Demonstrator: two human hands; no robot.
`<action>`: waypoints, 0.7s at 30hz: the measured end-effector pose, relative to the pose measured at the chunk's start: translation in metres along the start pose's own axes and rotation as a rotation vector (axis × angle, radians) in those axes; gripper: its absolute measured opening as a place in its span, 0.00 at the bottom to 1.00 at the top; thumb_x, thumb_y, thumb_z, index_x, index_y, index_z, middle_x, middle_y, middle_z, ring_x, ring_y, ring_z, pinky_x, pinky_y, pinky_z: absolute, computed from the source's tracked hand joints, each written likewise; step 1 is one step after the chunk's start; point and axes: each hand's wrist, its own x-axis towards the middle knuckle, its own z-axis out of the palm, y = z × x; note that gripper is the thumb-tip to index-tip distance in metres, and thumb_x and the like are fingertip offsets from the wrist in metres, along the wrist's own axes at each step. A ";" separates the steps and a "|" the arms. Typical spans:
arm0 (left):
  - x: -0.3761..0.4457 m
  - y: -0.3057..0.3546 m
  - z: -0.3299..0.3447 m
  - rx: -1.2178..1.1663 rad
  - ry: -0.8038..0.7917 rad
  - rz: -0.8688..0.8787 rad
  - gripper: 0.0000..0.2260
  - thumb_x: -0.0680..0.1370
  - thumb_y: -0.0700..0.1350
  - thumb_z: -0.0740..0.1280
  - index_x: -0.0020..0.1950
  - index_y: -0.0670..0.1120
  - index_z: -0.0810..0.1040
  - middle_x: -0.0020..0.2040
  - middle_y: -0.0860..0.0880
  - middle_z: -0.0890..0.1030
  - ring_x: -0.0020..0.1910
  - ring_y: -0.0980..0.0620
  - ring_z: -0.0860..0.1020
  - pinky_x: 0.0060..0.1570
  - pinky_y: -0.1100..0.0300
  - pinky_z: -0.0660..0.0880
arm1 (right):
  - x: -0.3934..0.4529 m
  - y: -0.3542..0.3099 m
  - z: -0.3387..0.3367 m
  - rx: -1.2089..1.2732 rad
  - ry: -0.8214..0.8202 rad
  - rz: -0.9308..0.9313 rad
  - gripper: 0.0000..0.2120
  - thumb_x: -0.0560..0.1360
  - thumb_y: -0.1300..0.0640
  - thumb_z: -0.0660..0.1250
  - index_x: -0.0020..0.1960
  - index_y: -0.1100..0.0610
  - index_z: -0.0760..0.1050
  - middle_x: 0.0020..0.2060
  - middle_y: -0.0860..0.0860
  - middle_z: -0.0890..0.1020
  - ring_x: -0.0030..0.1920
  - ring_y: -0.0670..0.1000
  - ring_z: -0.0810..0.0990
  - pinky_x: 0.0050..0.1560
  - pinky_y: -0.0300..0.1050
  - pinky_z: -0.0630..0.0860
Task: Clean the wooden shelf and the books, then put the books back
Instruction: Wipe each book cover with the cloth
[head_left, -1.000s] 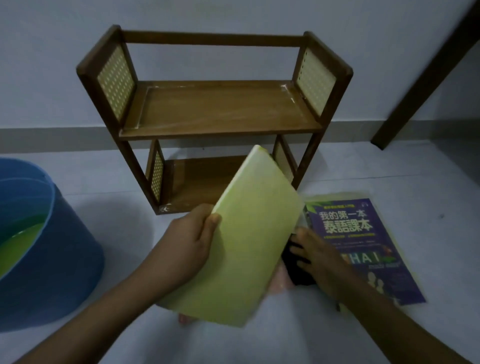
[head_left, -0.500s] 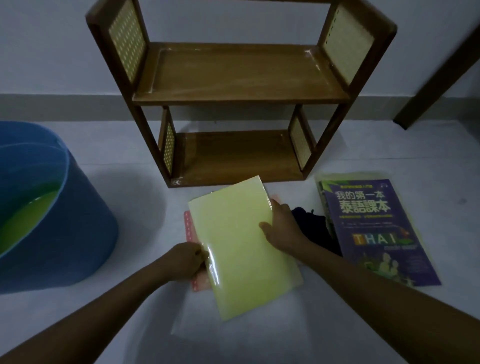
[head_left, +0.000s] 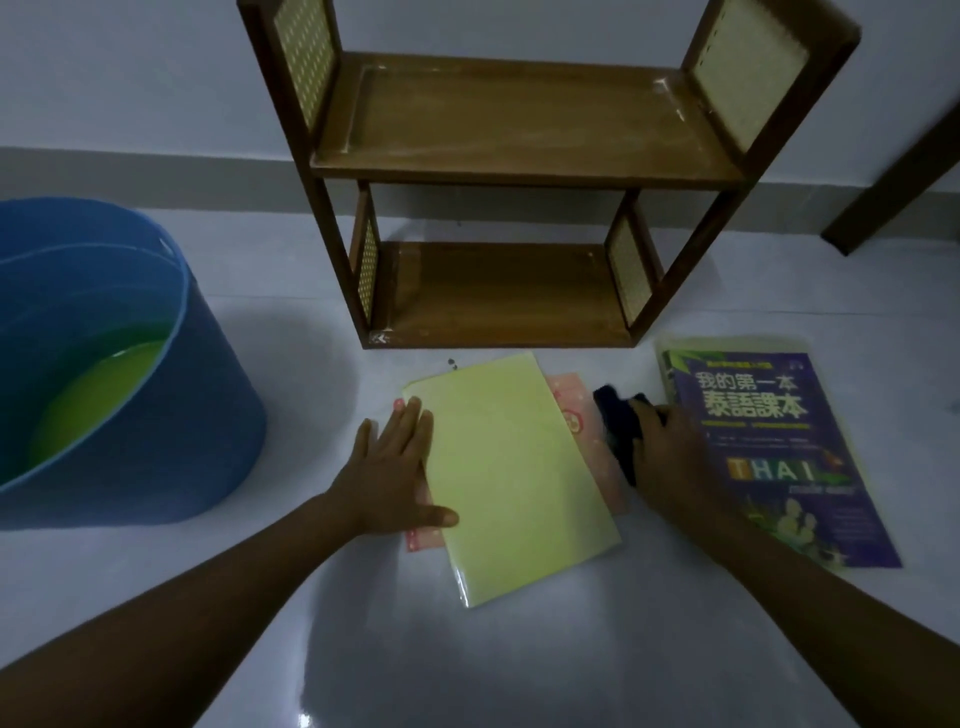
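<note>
A yellow-green book (head_left: 511, 473) lies flat on the white floor on top of a pink book (head_left: 582, 421) that peeks out at its edges. My left hand (head_left: 395, 467) rests flat on the yellow book's left edge, fingers spread. My right hand (head_left: 670, 447) grips a dark cloth (head_left: 618, 421) just right of the pink book. A purple Thai language book (head_left: 769, 447) lies flat at the right on a yellowish book. The empty two-tier wooden shelf (head_left: 519, 130) stands behind the books against the wall.
A blue bucket (head_left: 171, 415) holding yellow-green liquid stands at the left on the floor. A dark wooden beam (head_left: 904, 176) leans at the far right by the wall. Small dark specks (head_left: 453, 362) lie on the floor before the shelf.
The yellow-green book, held up tilted in my left hand, has come down flat onto the pink book. My right hand let go of it and went right onto the dark cloth.
</note>
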 end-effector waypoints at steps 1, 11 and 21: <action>-0.002 -0.003 0.000 0.014 0.007 -0.007 0.59 0.63 0.78 0.56 0.76 0.43 0.35 0.74 0.44 0.30 0.72 0.46 0.30 0.73 0.39 0.39 | 0.004 -0.010 -0.001 0.011 0.059 -0.025 0.19 0.78 0.59 0.58 0.68 0.53 0.68 0.63 0.59 0.70 0.62 0.61 0.69 0.58 0.51 0.67; -0.004 -0.003 -0.004 0.034 0.020 0.023 0.58 0.63 0.77 0.57 0.77 0.42 0.36 0.76 0.42 0.33 0.75 0.45 0.33 0.74 0.41 0.40 | -0.087 -0.083 0.066 -0.045 -0.264 -0.760 0.14 0.75 0.50 0.63 0.59 0.49 0.74 0.54 0.54 0.80 0.51 0.56 0.79 0.50 0.45 0.76; -0.002 -0.007 -0.001 -0.093 0.078 0.077 0.60 0.62 0.75 0.62 0.77 0.42 0.35 0.76 0.46 0.35 0.76 0.47 0.36 0.74 0.40 0.42 | -0.014 -0.128 0.062 -0.005 -0.190 -0.622 0.18 0.77 0.58 0.59 0.67 0.51 0.71 0.63 0.59 0.72 0.59 0.63 0.70 0.57 0.56 0.70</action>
